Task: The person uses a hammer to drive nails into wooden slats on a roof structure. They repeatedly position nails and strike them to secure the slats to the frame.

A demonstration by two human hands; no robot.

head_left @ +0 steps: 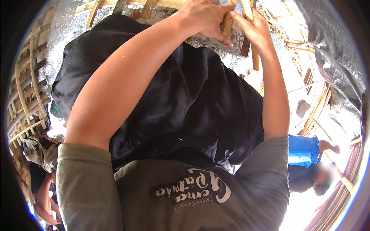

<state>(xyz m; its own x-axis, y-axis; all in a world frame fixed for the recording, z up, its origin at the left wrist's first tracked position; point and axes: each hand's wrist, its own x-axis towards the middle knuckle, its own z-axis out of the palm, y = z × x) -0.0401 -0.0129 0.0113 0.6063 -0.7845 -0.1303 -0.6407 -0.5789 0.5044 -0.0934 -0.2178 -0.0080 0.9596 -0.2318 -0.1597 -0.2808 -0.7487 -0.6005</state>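
At the top of the view my right hand [257,32] is closed round a narrow light wooden strip [255,57], which points down toward my lap. A darker strip [245,46] lies right beside it. My left hand [206,17] is just to the left, thumb and fingers spread apart around a flat wooden slat [227,24]; its fingertips come close to my right thumb. Part of the left fingers is cut off by the upper edge. Beyond the hands runs a light wooden slat frame [165,3] with short crosspieces. Black cloth [173,96] covers my lap.
Lattice panels of slats [29,84] stand at the left. Long thin strips [318,106] lie at the right, below a grey plastic sheet [339,57]. A person in blue [303,150] is low at the right; another person's arm [44,192] shows at the lower left.
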